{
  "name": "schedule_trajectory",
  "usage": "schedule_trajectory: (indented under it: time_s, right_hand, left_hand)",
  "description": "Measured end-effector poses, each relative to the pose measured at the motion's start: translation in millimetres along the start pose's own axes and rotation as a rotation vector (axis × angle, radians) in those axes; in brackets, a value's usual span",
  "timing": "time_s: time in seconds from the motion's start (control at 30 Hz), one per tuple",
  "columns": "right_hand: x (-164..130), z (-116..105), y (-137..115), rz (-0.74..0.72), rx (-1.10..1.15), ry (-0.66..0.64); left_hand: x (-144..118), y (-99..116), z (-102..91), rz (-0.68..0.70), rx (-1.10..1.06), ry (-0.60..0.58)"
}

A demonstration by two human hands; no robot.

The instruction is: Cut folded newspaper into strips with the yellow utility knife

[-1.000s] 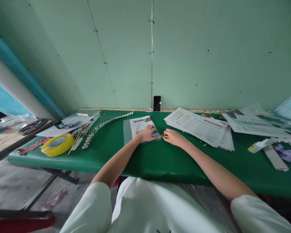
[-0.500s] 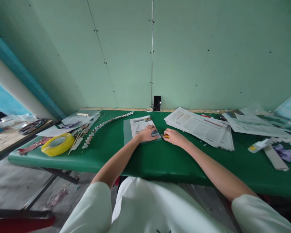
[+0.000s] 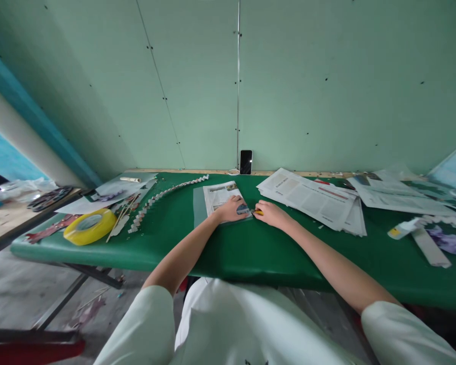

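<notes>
My left hand point(image 3: 230, 209) lies flat on a small printed newspaper sheet point(image 3: 217, 194), fingers stretched out. A clear plastic sheet point(image 3: 199, 207) shows beneath the paper, at its left side. By the fingertips is a grey-blue patch; whether it is printed or a separate piece I cannot tell. At the paper's lower right corner, my right hand point(image 3: 272, 214) is closed around a small yellow utility knife point(image 3: 259, 212). The knife's tip points left, close to the paper's edge, and most of its handle is hidden by the fingers.
A stack of newsprint point(image 3: 304, 197) lies to the right, with a glue bottle point(image 3: 403, 229) beyond. On the left are a roll of yellow tape point(image 3: 74, 234), thin sticks point(image 3: 122, 215) and a folded paper chain point(image 3: 155, 198). A phone point(image 3: 246, 162) leans against the wall behind.
My right hand and the knife have shifted very slightly at the paper's corner. My left hand stays in place on the sheet.
</notes>
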State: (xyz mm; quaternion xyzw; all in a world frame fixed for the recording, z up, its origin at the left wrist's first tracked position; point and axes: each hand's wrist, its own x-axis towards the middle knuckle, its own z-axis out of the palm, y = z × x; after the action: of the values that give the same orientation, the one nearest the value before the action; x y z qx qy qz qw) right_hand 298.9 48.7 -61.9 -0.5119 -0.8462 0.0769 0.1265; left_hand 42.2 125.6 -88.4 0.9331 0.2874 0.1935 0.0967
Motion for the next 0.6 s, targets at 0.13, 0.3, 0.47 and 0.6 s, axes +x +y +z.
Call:
schedule_trajectory:
  time_s: [0.13,0.3,0.47,0.6]
  right_hand:
    - [-0.7,1.5,-0.3,0.002,-0.004,0.012]
    - [1.6,1.4,-1.1,0.006,-0.012,0.012]
    - [2.8,2.0,-0.9,0.009,-0.007,0.025]
    - [2.4,-1.1,-1.5,0.003,-0.008,0.013]
  left_hand:
    - [-0.6,0.8,-1.1,0.008,-0.006,0.002]
    - [-0.9,0.6,-1.0,-0.007,-0.02,-0.002]
    - [-1.2,2.0,-2.1,-0.009,-0.033,-0.001]
    - [-1.6,3.6,-2.8,-0.008,-0.03,0.004]
